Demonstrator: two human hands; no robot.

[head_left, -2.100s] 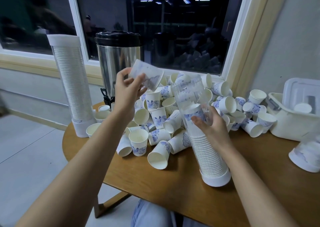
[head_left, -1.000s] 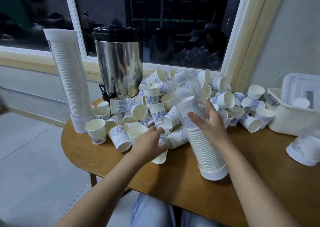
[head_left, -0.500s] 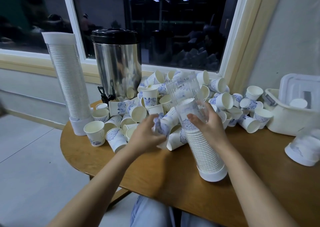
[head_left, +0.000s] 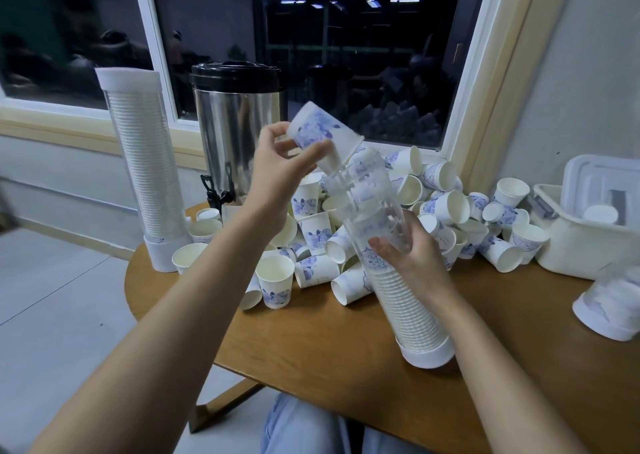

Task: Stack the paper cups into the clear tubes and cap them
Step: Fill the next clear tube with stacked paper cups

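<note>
Cup (head_left: pixel 320 133) at tube (head_left: pixel 372 207) mouth — tilted

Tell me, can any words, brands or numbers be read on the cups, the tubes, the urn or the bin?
No text can be read anywhere.
On the cups: only a blue printed pattern; any small lettering is too blurred to tell.
On the tubes: no label shows.
On the urn: no brand or label shows.
On the bin: no writing shows.
</note>
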